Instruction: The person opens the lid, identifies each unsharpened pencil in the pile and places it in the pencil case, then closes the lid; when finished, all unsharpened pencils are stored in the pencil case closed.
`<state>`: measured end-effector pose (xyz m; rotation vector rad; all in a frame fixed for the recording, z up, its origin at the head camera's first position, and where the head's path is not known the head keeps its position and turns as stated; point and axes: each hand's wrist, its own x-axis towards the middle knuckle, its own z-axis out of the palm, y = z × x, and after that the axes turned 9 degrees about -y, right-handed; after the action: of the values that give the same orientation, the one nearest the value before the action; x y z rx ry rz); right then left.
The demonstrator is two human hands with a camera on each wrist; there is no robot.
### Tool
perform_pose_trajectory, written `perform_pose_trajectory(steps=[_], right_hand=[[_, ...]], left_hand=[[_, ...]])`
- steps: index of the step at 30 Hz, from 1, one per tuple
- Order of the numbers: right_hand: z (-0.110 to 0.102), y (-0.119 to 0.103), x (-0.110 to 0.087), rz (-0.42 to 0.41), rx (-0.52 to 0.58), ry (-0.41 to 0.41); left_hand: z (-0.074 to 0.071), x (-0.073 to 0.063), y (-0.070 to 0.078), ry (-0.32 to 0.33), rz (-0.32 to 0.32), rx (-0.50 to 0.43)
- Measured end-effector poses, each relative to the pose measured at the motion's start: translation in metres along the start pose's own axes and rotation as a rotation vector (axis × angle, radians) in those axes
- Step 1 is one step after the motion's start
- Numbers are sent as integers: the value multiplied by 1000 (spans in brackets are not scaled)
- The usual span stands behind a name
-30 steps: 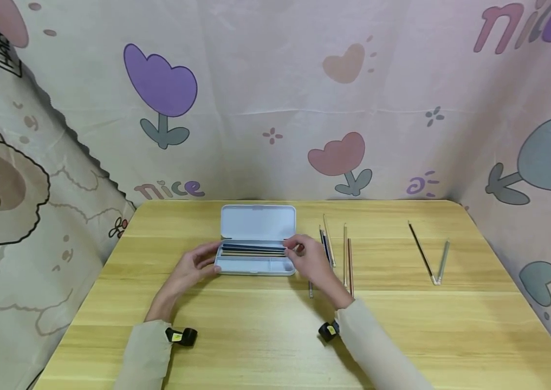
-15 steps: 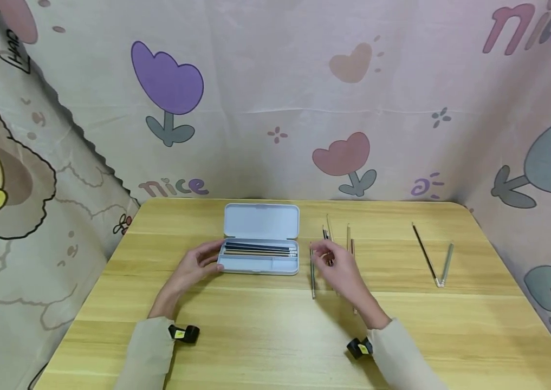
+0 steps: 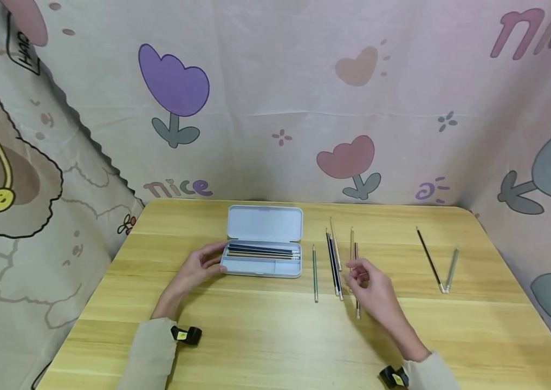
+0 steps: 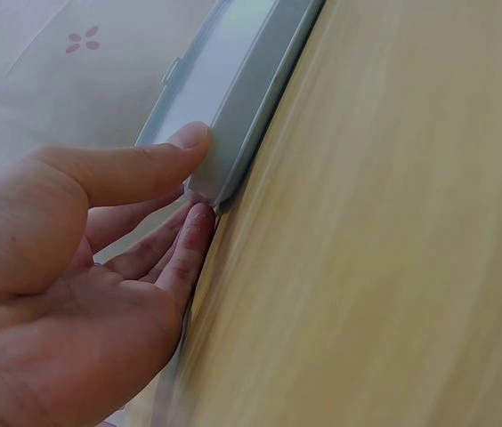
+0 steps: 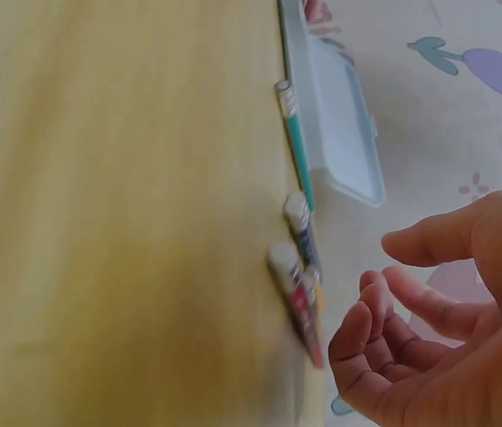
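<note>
A pale blue pencil case [image 3: 251, 266] lies with its lid raised, several dark and wood-coloured pencils [image 3: 260, 251] in its long compartment. My left hand [image 3: 203, 264] grips the case's left end; in the left wrist view the thumb lies on the rim and fingertips meet the corner below. My right hand [image 3: 371, 287] hovers over a red pencil [image 3: 358, 311] and a wood-coloured pencil [image 3: 351, 236]. Its fingers are loosely bent, the thumb apart from them in the right wrist view, with nothing between. A green pencil [image 5: 297, 147] lies between the case and that hand.
Dark blue pencils [image 3: 332, 262] and a light wood pencil [image 3: 335, 244] lie close together left of my right hand. Farther right, a black pencil [image 3: 429, 260] and a grey-green pencil [image 3: 453, 269] form a V. Behind the table [image 3: 255, 336] hangs a printed cloth [image 3: 255, 81].
My right hand has moved rightward from the case's right end, past the green and dark blue pencils, to above the red one. The left hand keeps its place on the case.
</note>
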<state>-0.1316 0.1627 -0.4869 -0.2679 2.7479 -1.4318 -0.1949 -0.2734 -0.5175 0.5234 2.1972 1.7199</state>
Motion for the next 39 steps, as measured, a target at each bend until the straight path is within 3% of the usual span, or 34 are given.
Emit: perform_pose_trajectory(steps=[8, 19, 27, 35, 39], right_hand=[[-11, 10, -12, 65, -131, -46], [-17, 11, -17, 81, -329, -125], [-26, 11, -14, 144, -348, -113], [-35, 18, -16, 120, -312, -101], [-38, 22, -16, 68, -241, -46]], left_hand=[[0, 1, 0, -3, -25, -45], [-2, 1, -1, -1, -7, -20], [-1, 1, 1, -2, -16, -21], [-2, 2, 0, -8, -2, -25], [-1, 2, 1, -7, -18, -38]])
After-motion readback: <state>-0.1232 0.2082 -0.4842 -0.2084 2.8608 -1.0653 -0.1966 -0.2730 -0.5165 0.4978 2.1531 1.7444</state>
